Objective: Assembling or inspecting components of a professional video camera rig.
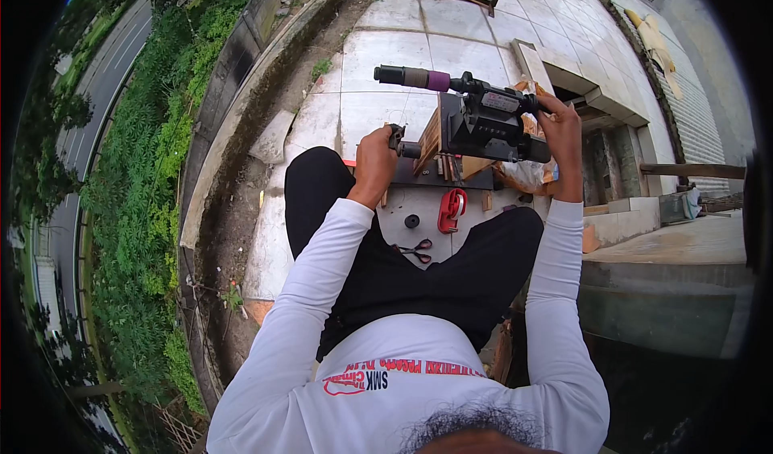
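Head view: the black power tool (487,124) sits on a wooden block (431,140) above the tiled floor (386,51). The left hand (375,163) has its fingers wrapped around the tool's near-left handle; the right hand (561,128) grips its right side. Below the tool lie a red clamp (451,210) and scissors (416,250).

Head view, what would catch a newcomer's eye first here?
A bulky black tool with a purple-banded barrel sticks out at centre, above the tiled floor. The left hand grips a knob on its left, the right hand holds its right end. Below them lie a red clamp and scissors.
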`<action>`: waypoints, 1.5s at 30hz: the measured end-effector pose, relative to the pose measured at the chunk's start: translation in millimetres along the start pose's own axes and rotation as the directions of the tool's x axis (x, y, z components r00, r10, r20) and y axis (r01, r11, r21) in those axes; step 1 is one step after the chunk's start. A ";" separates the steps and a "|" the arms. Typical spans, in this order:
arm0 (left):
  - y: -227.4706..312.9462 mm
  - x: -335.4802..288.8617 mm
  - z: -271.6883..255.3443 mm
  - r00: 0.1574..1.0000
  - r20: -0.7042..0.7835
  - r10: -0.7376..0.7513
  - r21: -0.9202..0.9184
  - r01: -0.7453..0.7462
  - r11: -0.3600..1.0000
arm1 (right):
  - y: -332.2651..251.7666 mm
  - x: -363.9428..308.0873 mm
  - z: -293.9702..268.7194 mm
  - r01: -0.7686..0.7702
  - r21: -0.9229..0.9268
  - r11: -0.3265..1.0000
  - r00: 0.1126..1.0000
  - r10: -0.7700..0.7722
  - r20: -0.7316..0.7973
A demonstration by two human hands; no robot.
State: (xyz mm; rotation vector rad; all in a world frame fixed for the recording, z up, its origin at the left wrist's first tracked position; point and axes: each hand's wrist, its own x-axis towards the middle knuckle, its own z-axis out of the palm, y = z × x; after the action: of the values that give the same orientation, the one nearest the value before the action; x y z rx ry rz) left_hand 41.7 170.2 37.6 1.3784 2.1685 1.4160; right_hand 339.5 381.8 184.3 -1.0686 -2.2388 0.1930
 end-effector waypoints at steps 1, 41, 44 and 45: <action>-0.2 0.1 -0.7 1.000 -0.001 -0.001 0.000 0.001 1.000 | 0.9 6.7 3.2 0.057 -0.038 0.998 0.998 -0.057 -0.016; -4.9 0.5 -5.1 1.000 -0.010 -0.019 -0.014 0.019 1.000 | -9.8 -12.2 -9.2 0.000 -0.085 0.996 1.000 0.002 0.026; -3.1 1.0 -5.4 1.000 -0.009 -0.018 -0.019 0.017 1.000 | -6.1 4.3 3.7 -0.023 0.023 0.999 1.000 0.023 -0.008; -2.6 1.4 -5.4 1.000 -0.011 -0.014 -0.020 0.014 1.000 | -4.9 8.6 5.1 -0.022 0.023 0.999 1.000 0.022 -0.009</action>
State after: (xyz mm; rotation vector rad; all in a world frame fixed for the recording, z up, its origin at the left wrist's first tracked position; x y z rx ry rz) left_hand 36.1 167.7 38.8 1.3488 2.1613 1.4398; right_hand 329.2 385.7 186.3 -1.0806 -2.2123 0.2221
